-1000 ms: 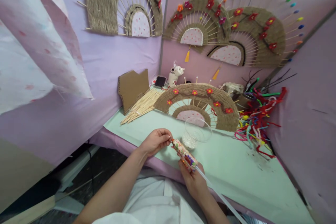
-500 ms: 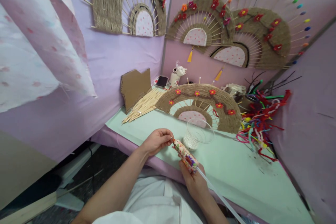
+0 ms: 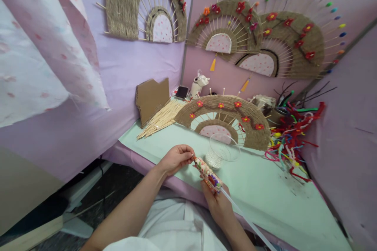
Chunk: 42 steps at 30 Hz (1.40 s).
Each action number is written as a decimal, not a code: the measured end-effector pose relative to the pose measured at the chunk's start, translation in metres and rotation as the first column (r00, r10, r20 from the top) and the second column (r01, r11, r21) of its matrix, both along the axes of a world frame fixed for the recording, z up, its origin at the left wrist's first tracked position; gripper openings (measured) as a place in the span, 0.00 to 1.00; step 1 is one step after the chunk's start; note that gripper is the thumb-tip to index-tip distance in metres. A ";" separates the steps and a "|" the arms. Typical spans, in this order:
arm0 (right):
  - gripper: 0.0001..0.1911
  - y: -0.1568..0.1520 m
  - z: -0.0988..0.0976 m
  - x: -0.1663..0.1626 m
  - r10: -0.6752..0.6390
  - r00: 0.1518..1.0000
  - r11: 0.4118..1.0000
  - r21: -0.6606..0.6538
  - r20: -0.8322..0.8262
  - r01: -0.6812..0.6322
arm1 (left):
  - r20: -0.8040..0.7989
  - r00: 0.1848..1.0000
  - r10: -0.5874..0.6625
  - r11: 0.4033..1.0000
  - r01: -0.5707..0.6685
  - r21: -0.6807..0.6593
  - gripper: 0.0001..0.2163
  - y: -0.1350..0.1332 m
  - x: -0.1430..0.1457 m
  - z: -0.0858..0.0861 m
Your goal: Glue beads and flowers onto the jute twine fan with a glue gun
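Note:
My right hand (image 3: pixel 218 202) grips a glue gun (image 3: pixel 207 173) with a floral pattern, its nozzle pointing up and left, and a clear glue stick (image 3: pixel 244 217) trails out behind it. My left hand (image 3: pixel 176 158) has its fingers pinched together right at the nozzle tip on something too small to make out. Both hands hover over the near edge of the pale green table (image 3: pixel 265 192). Just beyond them stands a clear glass bowl (image 3: pixel 223 152) with white beads in it.
A woven jute fan with red flowers (image 3: pixel 224 119) stands behind the bowl. Bamboo sticks (image 3: pixel 160 119) and a cardboard piece (image 3: pixel 151 98) lie at the back left, tangled coloured pipe cleaners (image 3: pixel 290 137) at the right. More fans hang on the purple walls (image 3: pixel 123 70).
The view has shifted slightly. Both hands stay in the same pose at the glue gun's tip.

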State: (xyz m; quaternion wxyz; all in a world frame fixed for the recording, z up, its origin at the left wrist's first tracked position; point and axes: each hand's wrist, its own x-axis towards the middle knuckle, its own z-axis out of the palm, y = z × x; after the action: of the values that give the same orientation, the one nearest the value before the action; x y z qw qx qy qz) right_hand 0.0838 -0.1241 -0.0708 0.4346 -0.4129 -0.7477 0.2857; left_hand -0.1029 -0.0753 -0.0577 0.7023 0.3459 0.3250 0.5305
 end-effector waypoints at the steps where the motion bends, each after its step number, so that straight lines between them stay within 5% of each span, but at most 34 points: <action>1: 0.14 0.000 0.000 0.000 0.003 1.000 1.000 -0.004 -0.002 -0.003 | 0.000 1.000 0.001 1.000 -0.001 0.000 0.16 0.000 0.000 0.000; 42: 0.10 0.002 -0.006 0.001 0.020 1.000 1.000 0.012 -0.004 -0.020 | 0.011 1.000 0.009 1.000 -0.009 0.000 0.15 0.001 0.000 -0.003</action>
State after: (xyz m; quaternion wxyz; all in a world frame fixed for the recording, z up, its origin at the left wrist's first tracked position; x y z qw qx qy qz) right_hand 0.0844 -0.1226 -0.0773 0.4357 -0.4022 -0.7525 0.2866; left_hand -0.1033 -0.0747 -0.0606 0.7017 0.3418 0.3227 0.5355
